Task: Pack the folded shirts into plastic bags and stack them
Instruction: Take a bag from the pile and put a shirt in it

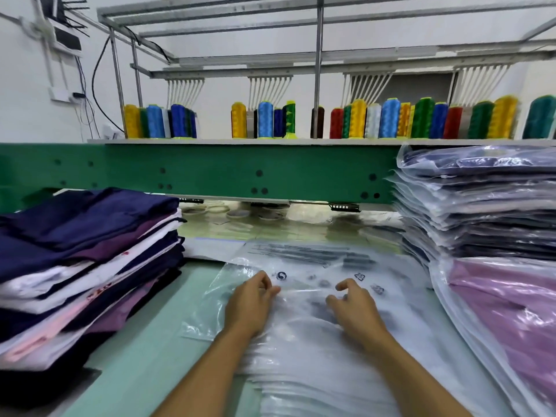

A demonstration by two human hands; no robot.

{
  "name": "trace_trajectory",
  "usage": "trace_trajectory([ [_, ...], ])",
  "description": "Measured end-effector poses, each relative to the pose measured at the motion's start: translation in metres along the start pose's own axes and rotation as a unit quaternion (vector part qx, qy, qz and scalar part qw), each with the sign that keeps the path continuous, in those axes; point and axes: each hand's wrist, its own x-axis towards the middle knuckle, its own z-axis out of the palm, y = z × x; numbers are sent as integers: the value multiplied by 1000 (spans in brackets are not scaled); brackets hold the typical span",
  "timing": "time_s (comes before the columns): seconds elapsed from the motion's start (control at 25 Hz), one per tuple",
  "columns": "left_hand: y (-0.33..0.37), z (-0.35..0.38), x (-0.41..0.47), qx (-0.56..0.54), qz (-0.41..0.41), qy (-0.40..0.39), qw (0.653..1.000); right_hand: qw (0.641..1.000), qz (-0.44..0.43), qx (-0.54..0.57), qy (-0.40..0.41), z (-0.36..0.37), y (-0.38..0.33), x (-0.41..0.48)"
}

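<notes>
At the tabletop's [156,341] near middle the left hand [252,299] pinches the top plastic bag [304,263]; the right hand [355,307] curls on it, grip impossible to tell; folded shirts [84,260] at the left edge; packed stack [481,206] right.

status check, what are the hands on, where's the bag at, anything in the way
Left hand pinches top clear plastic bag. Right hand curled on it, grip unclear. Bag empty; folded navy, white and purple shirt stack left, bagged shirt stack right, neither in the way.

We have open desk [144,350] between the folded shirt pile [87,266] left and bagged stack [481,206] right; the green beam [210,173] blocks behind.
</notes>
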Motion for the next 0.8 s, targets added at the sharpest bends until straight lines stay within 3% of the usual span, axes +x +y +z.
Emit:
trace_trajectory([
  [0.2,-4,-9,5,-94,14,85,992,988,24,138,-67,-5,-7,-8],
  [0.36,3,-11,6,-183,62,71,979,976,20,208,-54,-1,-7,-8],
  [0.44,5,-11,4,-160,71,69,982,966,23,248,-62,-1,-5,-7],
  [0.52,5,-12,3,-35,91,91,991,959,13,278,-54,-2,-3,-6],
  [0.56,6,-14,1,10,120,88,989,954,10,298,-36,-2,-3,-6],
  [0.64,17,-12,-6,-7,212,30,977,939,14,344,12,-1,-4,-4],
  [0.72,37,-3,-19,-50,313,-59,947,921,33,386,35,1,-6,-3],
  [0.8,53,12,-29,-42,391,-88,915,901,57,429,22,3,-9,-3],
])
